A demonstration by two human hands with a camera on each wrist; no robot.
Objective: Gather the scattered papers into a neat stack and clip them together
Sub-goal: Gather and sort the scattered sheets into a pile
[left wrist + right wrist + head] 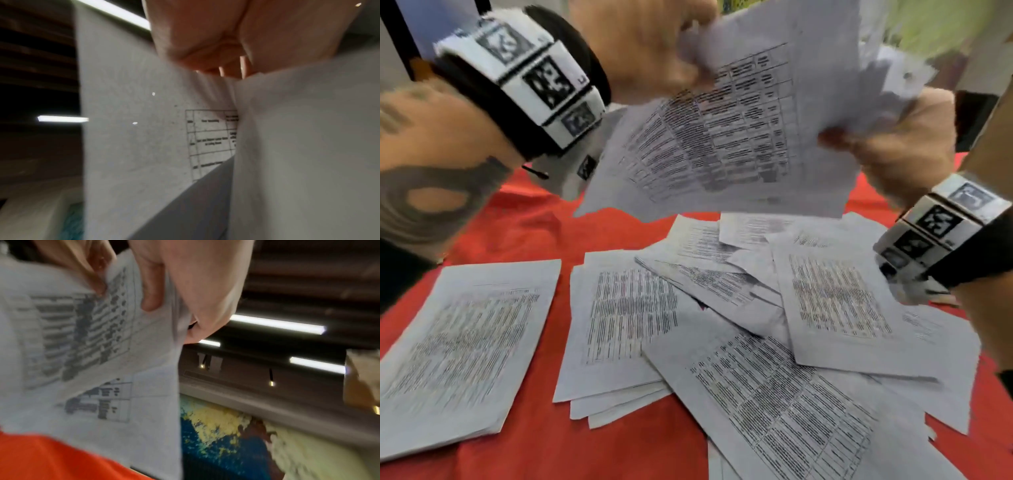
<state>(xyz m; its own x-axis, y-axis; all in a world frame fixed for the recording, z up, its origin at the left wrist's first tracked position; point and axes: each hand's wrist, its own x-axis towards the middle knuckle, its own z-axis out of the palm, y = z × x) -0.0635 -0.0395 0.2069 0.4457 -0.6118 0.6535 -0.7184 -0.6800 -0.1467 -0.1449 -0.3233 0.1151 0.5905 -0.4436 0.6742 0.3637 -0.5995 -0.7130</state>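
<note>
Both hands hold a loose bundle of printed sheets (726, 144) up in the air above the table. My left hand (647, 51) grips its upper left edge, fingers curled round the paper (144, 129). At the right edge my right hand (893, 137) pinches the bundle (102, 353), thumb on the printed side. Below them, several more printed sheets (808, 342) lie scattered and overlapping on the red tablecloth (527, 226). A separate small pile (462, 346) lies at the left. No clip shows in any view.
The red cloth (41, 456) covers the whole table in the head view. Behind it stand a dark-framed board (421, 34) at the upper left and a yellow-green surface (945, 24) at the upper right. Ceiling strip lights (277, 324) show in the wrist views.
</note>
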